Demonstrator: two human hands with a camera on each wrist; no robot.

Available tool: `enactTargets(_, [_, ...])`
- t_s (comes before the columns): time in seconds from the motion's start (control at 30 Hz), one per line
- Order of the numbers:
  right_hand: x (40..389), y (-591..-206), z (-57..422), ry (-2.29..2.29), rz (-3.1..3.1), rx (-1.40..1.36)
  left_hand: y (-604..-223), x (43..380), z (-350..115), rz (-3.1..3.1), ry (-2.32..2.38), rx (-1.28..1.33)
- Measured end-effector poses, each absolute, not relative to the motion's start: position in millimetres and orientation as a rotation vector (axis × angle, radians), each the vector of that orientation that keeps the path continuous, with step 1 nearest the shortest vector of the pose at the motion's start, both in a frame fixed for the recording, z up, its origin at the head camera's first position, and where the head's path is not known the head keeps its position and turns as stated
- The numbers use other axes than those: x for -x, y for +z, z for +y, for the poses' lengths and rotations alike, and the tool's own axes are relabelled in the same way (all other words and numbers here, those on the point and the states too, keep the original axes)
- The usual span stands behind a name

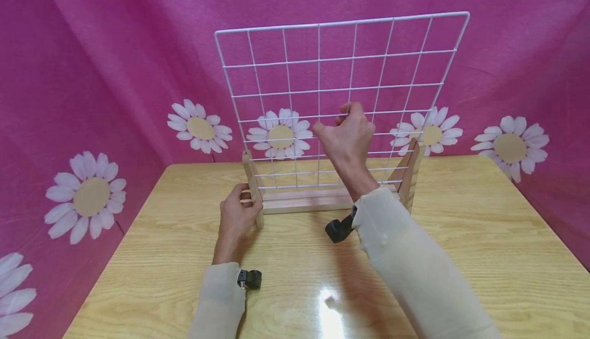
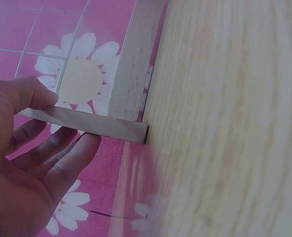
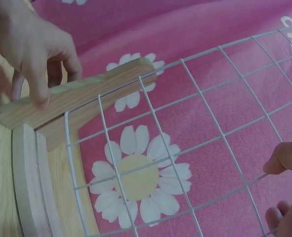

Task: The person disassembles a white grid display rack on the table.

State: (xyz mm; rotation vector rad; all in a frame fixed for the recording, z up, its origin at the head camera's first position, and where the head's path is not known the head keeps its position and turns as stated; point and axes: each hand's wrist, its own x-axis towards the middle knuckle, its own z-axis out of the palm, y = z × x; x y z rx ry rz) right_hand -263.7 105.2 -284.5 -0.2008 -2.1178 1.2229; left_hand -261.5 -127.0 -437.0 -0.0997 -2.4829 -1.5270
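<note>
A white wire grid panel (image 1: 319, 90) stands upright, leaning slightly back, between two wooden side pieces joined by a low wooden crossbar (image 1: 306, 205). My left hand (image 1: 238, 211) holds the lower front of the left side piece (image 1: 252, 188). In the left wrist view, the left thumb lies on one face of that wooden piece (image 2: 94, 123) and the fingers on the other. My right hand (image 1: 349, 136) grips wires near the middle of the grid, thumb to the left. The right wrist view shows only part of the right hand (image 3: 289, 192) at the grid wires (image 3: 224, 136).
The right side piece (image 1: 409, 175) stands at the grid's other end. All of it rests on a light wood-grain table (image 1: 286, 288). Behind hangs a magenta cloth (image 1: 138, 47) printed with white daisies. Small black cameras (image 1: 339, 230) sit at both wrists.
</note>
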Motion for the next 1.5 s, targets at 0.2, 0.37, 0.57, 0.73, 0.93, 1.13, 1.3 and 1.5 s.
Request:
enactTargets(0.2, [264,-284,106,1.222,-2.133,0.208,-437,261,-127,-2.497,-1.533,0.087])
enactTargets(0.37, [265,-282,105,1.224,-2.146,0.229,-438,261,-127,-2.497,-1.531,0.089])
enactTargets(0.57, [266,-279,104,1.204,-2.145,0.243,-436,262,-125,-2.489,-1.507,0.093])
enactTargets(0.73, [266,-275,104,1.176,-2.149,0.250,-436,263,-124,-2.488,-1.520,0.100])
enactTargets(0.93, [264,-270,103,1.161,-2.159,0.222,-437,261,-125,-2.465,-1.533,0.115])
enactTargets(1.13, [265,-265,105,1.143,-2.158,0.234,-435,260,-121,-2.475,-1.565,0.104])
enactTargets(1.3, [265,-264,105,1.150,-2.156,0.242,-434,260,-120,-2.475,-1.552,0.086])
enactTargets(1.5, [265,-264,105,1.160,-2.163,0.246,-436,260,-119,-2.478,-1.554,0.063])
